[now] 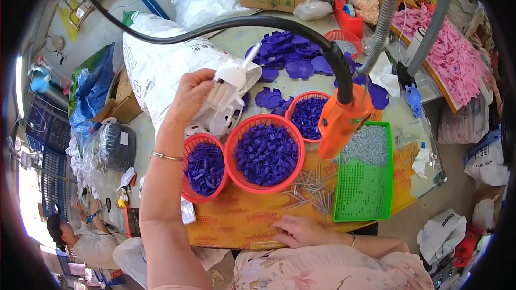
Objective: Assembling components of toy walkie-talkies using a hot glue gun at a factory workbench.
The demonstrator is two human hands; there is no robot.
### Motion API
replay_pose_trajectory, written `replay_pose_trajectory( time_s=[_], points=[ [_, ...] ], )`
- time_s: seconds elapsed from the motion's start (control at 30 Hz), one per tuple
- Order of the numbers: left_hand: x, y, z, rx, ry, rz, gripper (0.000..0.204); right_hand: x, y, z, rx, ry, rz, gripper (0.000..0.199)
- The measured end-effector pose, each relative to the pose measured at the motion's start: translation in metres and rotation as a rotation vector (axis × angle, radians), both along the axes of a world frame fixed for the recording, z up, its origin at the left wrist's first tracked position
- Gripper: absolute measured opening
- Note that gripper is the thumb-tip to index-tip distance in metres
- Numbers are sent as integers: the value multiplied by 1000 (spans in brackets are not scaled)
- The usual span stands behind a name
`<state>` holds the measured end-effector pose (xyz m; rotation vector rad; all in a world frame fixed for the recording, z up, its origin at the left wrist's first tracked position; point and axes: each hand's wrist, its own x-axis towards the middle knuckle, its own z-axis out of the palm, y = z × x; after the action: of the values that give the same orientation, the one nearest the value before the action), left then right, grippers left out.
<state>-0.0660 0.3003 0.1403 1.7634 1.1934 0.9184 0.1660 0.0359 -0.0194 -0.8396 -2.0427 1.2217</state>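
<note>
Black cable and orange hand tool over bench; white plastic part held in left hand

The cable was found arched across the upper view, with the tool hung at its lower end, grasped by neither hand, near the green tray. The white plastic part was located at the mouth of the white sack, beyond the red baskets of purple pieces. It was clamped between the thumb and fingers of the left hand. Whether the loose white parts just below were touched by it could not be determined. The right hand was rested at the near edge of the bench, its fingers slightly apart, with nothing seen in them.

The step in hand was judged to be the taking of one part from the sack. For the next move, a clear lift past its neighbours was considered necessary, with the baskets left undisturbed and the tool avoided.

The part was noted as white, with a rounded body, a thin arm pointed up and to the right, and a cream-toned, ribbed-looking area below. No damage was seen, though its far side was hidden.
</note>
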Motion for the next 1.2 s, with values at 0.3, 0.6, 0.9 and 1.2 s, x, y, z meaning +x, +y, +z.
replay_pose_trajectory(
  time_s=[0.3,0.6,0.9,1.2],
  points=[
    [-20,-45,51,10,-355,121,26,-1,-1,8,-58,95,-44,22],
    [-25,-125,91,-32,-703,27,29,-2,-6,2,82,134,-68,18],
    [-23,-234,32,-101,-830,92,42,2,3,9,163,17,-118,19],
    [-10,-295,-64,-462,-1257,133,37,-4,-8,14,-140,274,-25,32]
  ],
)
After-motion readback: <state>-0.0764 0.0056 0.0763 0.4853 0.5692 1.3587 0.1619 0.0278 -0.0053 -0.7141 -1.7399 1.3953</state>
